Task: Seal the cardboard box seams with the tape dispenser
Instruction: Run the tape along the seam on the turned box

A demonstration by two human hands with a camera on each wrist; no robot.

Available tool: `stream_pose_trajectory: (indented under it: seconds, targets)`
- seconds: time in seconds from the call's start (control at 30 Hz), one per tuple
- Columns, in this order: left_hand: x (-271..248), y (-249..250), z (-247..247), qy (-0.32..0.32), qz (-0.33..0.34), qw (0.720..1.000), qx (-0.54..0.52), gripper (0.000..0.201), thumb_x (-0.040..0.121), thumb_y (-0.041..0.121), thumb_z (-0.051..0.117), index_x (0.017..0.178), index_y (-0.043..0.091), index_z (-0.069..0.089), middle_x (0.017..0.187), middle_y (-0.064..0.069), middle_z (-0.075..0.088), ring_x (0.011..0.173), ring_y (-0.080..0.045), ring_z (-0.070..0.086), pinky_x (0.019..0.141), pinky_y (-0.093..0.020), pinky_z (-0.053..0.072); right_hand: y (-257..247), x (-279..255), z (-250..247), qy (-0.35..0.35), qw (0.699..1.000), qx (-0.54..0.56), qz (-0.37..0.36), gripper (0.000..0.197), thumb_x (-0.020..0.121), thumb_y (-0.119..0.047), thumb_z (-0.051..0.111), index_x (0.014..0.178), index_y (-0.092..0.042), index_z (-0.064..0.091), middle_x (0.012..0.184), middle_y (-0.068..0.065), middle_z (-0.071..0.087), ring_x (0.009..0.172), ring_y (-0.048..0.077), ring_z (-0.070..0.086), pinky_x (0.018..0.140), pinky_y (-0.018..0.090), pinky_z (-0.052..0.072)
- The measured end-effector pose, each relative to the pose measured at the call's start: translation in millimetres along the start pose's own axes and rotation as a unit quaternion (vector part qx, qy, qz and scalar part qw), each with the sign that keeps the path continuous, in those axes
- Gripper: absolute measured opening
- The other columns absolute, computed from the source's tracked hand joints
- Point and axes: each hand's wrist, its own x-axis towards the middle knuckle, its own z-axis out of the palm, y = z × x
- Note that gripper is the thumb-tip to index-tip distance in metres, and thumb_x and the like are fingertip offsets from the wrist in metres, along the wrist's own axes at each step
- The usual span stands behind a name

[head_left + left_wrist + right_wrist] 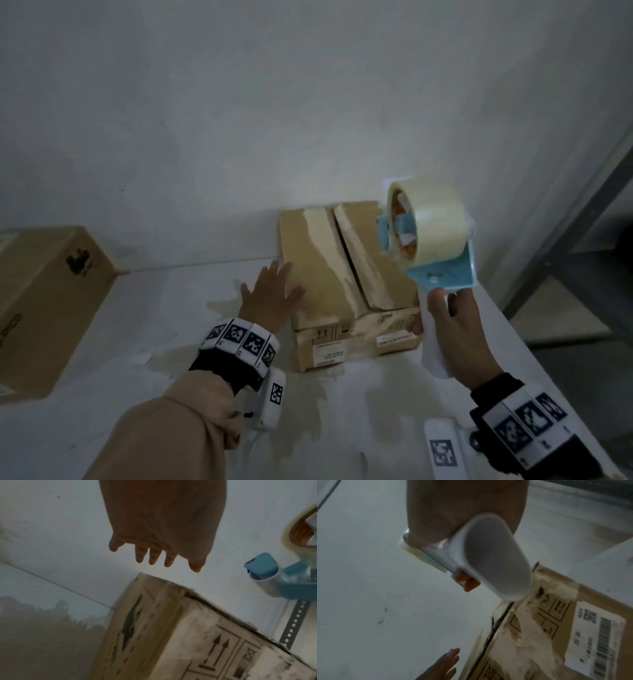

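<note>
A worn cardboard box (322, 267) stands on the white table against the wall, its two top flaps meeting at an open centre seam (356, 263) with torn tape remains. My left hand (274, 287) is open with fingers spread at the box's left top edge; in the left wrist view the fingers (154, 555) hang straight above the box (154, 635), apart from it. My right hand (448, 308) grips the white handle (488, 555) of a blue tape dispenser (442, 274) carrying a clear tape roll (431, 222), held in the air over the box's right side.
A second, larger cardboard box (44, 301) sits at the table's left. The wall rises directly behind the task box. A grey metal rack (565, 222) stands to the right, beyond the table's right edge (534, 356). Stained tabletop (154, 342) lies before the box.
</note>
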Motion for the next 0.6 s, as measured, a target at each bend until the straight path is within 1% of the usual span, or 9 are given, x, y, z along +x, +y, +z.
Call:
stream_pose_trajectory:
  seconds: [0.1,0.2,0.27,0.33,0.4,0.43,0.5,0.53,0.6]
  targets:
    - [18,14,1,-0.02,0.015,1.0,0.007,0.059,0.095,0.051,0.026,0.147,0.03,0.008,0.158,0.005,-0.003,0.146,-0.016,0.001,0.116,-0.053,0.003,1,14,-5,0.027,0.999,-0.023,-0.013,0.057,0.068,-0.043,0.051,0.106,0.0,0.048,0.08,0.009,0.056,0.061,0.003,0.057,0.053,0.021,0.05]
    - [33,18,7,-0.043,0.005,0.999,-0.008,0.061,0.095,0.053,0.025,0.148,0.03,0.003,0.158,0.005,-0.009,0.146,-0.017,-0.002,0.116,-0.051,0.002,13,25,-15,0.055,0.997,-0.044,-0.017,0.069,0.066,-0.043,0.057,0.113,0.006,0.044,0.092,0.017,0.057,0.064,0.007,0.06,0.055,0.019,0.051]
    - [41,16,13,-0.052,0.001,0.998,-0.022,0.063,0.095,0.052,0.026,0.148,0.028,0.002,0.158,0.005,-0.011,0.146,-0.019,-0.002,0.117,-0.052,0.006,22,31,-21,0.065,0.996,-0.055,0.0,0.06,0.075,-0.029,0.063,0.118,0.008,0.042,0.093,0.019,0.058,0.063,0.01,0.062,0.055,0.016,0.051]
    - [44,14,18,-0.041,0.011,0.997,-0.069,0.063,0.096,0.046,0.031,0.148,0.022,0.004,0.158,0.002,-0.011,0.146,-0.022,0.004,0.116,-0.05,0.014,25,36,-25,0.079,0.995,-0.066,0.016,0.047,0.083,-0.014,0.062,0.119,0.008,0.041,0.094,0.022,0.056,0.059,0.009,0.059,0.051,0.016,0.049]
    - [42,14,22,-0.025,0.023,0.992,-0.125,0.062,0.098,0.036,0.034,0.148,0.014,0.006,0.158,-0.002,-0.01,0.145,-0.022,0.009,0.116,-0.041,0.02,29,39,-28,0.09,0.993,-0.079,0.001,0.063,0.074,-0.028,0.066,0.119,0.008,0.04,0.095,0.022,0.053,0.059,0.009,0.055,0.047,0.017,0.046]
    - [40,14,23,-0.024,0.024,0.99,-0.133,0.062,0.099,0.035,0.032,0.149,0.013,0.004,0.158,-0.001,-0.012,0.145,-0.021,0.013,0.113,-0.036,0.022,32,40,-29,0.098,0.991,-0.086,-0.01,0.073,0.067,-0.037,0.067,0.117,0.009,0.04,0.095,0.022,0.052,0.065,0.012,0.054,0.048,0.017,0.046]
    - [35,12,24,-0.021,0.028,0.992,-0.122,0.061,0.099,0.038,0.027,0.149,0.014,0.001,0.158,0.003,-0.013,0.142,-0.021,0.021,0.11,-0.035,0.027,39,40,-31,0.131,0.985,-0.108,-0.018,0.088,0.057,-0.046,0.074,0.117,0.01,0.04,0.102,0.026,0.053,0.08,0.021,0.055,0.057,0.016,0.049]
    - [33,11,24,-0.019,0.031,0.993,-0.116,0.061,0.099,0.039,0.025,0.149,0.014,0.001,0.158,0.004,-0.013,0.141,-0.022,0.024,0.109,-0.036,0.028,43,41,-32,0.144,0.983,-0.113,-0.013,0.092,0.056,-0.048,0.076,0.118,0.01,0.039,0.107,0.026,0.053,0.085,0.019,0.056,0.063,0.014,0.049]
    - [27,8,25,-0.018,0.025,0.992,-0.122,0.061,0.099,0.039,0.025,0.149,0.014,0.001,0.158,0.004,-0.013,0.142,-0.022,0.023,0.112,-0.038,0.027,48,43,-31,0.162,0.981,-0.106,-0.008,0.085,0.062,-0.038,0.073,0.123,0.008,0.036,0.115,0.02,0.052,0.089,0.001,0.057,0.07,0.006,0.046]
